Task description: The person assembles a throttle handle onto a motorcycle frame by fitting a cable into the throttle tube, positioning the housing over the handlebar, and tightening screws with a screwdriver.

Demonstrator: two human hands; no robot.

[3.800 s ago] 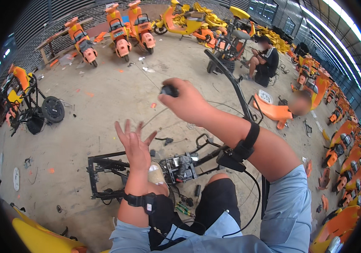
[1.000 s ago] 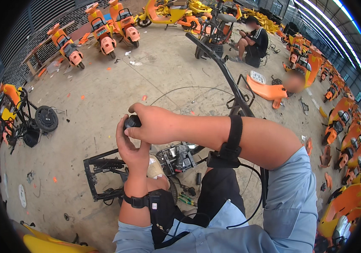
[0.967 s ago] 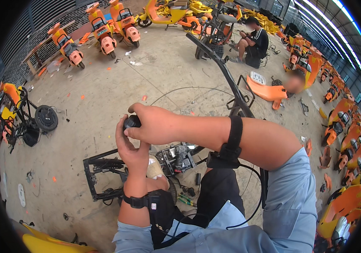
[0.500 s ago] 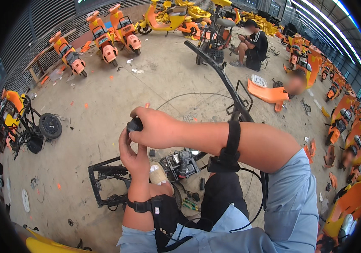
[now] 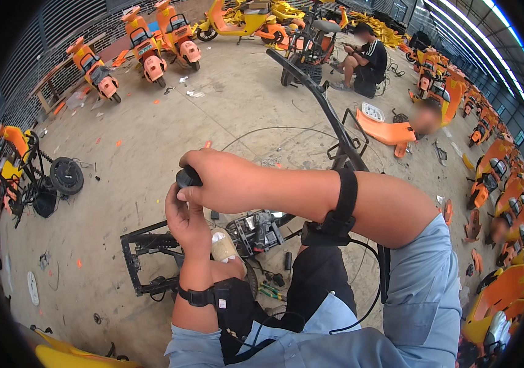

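My right hand (image 5: 222, 183) reaches across to the left with its fingers wrapped round a small black rounded part (image 5: 188, 177), only partly visible. From below, my left hand (image 5: 189, 222) meets the same part, its fingers bent and pressed close together at its underside. What the fingertips do there is largely hidden by the right hand. Beneath my hands lies a stripped black metal frame (image 5: 128, 262). Beside it on the floor is a metal assembly with a power drill (image 5: 261, 230) on it.
Green-handled pliers (image 5: 272, 292) lie between my legs. A long black tube (image 5: 329, 113) rises ahead on the right. Orange scooters (image 5: 145, 52) stand far left, more along the right. A person (image 5: 366, 61) squats beside a stripped scooter (image 5: 308, 52). An orange panel (image 5: 384, 130) lies on the floor.
Both hands have shifted slightly left in the picture, still together at the black part. The surroundings have slid a little up and left with the head's movement.
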